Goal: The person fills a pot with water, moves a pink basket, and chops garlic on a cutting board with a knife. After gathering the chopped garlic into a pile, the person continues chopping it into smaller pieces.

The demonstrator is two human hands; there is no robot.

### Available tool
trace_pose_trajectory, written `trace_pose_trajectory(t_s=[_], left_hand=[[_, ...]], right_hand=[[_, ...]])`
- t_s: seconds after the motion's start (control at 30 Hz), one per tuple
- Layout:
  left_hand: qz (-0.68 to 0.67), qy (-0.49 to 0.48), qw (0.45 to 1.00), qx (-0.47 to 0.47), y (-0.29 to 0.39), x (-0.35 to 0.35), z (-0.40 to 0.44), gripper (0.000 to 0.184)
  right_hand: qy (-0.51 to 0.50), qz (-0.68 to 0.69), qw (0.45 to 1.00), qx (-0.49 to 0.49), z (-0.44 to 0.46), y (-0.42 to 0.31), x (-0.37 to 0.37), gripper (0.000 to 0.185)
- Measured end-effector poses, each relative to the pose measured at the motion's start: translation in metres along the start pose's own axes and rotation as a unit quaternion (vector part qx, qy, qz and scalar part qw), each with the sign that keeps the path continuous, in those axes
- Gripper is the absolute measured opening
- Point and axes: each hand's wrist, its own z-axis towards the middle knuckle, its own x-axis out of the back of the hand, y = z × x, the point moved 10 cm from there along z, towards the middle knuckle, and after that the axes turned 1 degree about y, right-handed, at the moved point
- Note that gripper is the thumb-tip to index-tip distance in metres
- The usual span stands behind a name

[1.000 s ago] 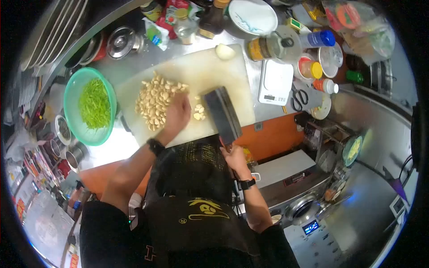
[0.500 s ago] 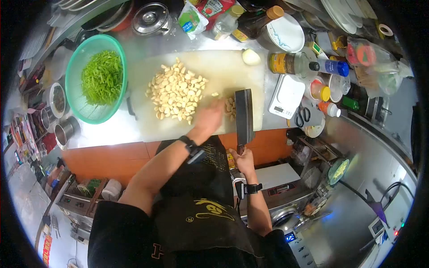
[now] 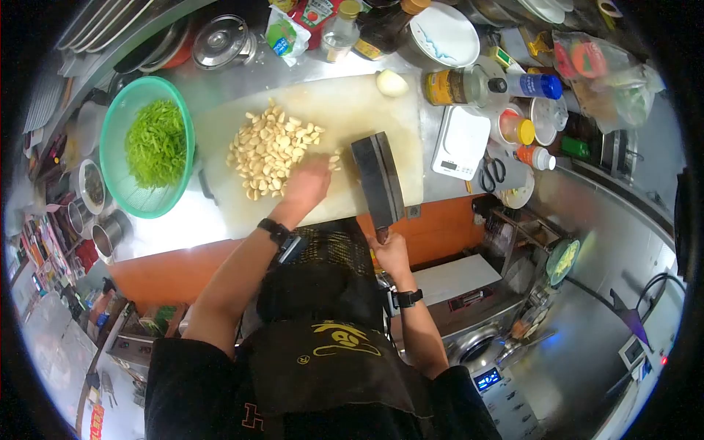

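Observation:
A heap of peeled garlic cloves (image 3: 271,150) lies on the pale cutting board (image 3: 242,213). My left hand (image 3: 308,182) is low over the board at the right edge of that heap, its fingers hidden or blurred against the cloves. A few cloves show just to the right of it. My right hand (image 3: 393,254) is closed around the handle of a broad, dark-bladed cleaver (image 3: 378,176). The blade is over the right half of the board, tilted with its far end leaning left. A peeled onion (image 3: 391,83) sits at the board's far right corner.
A green colander (image 3: 189,136) of shredded green vegetable stands left of the board. To the right are a white kitchen scale (image 3: 462,143), scissors (image 3: 491,174) and jars. Bottles, a lidded pot (image 3: 221,42) and a white bowl (image 3: 444,35) line the back.
The view has shifted and turned slightly. My left hand has moved left toward the heap, and the few cloves beside the cleaver are now nearer it. The cleaver has tilted from upright to left-leaning.

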Motion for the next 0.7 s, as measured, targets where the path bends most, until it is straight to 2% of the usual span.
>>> trace_pose_trajectory(t_s=[0.03,0.1,0.17,0.27,0.33,0.43,0.47,0.7], left_hand=[[-0.024,0.040,0.999,0.003,-0.004,0.015,-0.001,0.016],[-0.058,0.097,0.991,0.075,-0.038,0.036,-0.003,0.015],[-0.063,0.127,0.983,0.113,-0.050,0.052,0.009,0.021],[0.005,0.099,0.995,0.014,-0.008,0.032,0.053,0.035],[0.017,-0.032,0.999,-0.007,0.008,-0.018,0.080,0.054],[0.130,-0.091,0.984,-0.076,0.023,-0.053,0.093,0.067],[0.145,-0.134,0.978,-0.059,0.018,-0.066,0.091,0.071],[0.153,-0.141,0.973,-0.102,0.022,-0.072,0.093,0.071]], right_hand=[[0.017,-0.019,1.000,0.018,0.000,0.001,0.001,0.033],[0.035,-0.076,0.995,0.051,0.003,0.004,-0.006,0.031],[0.033,-0.154,0.984,0.084,0.008,0.010,-0.022,0.028],[0.004,-0.207,0.976,0.061,0.017,0.024,-0.053,0.028],[-0.001,-0.197,0.979,0.048,0.024,0.033,-0.066,0.029],[-0.008,-0.182,0.982,0.041,0.030,0.045,-0.077,0.030],[-0.011,-0.177,0.983,0.038,0.031,0.051,-0.079,0.030],[-0.074,-0.164,0.984,-0.012,0.048,0.056,-0.087,0.026]])
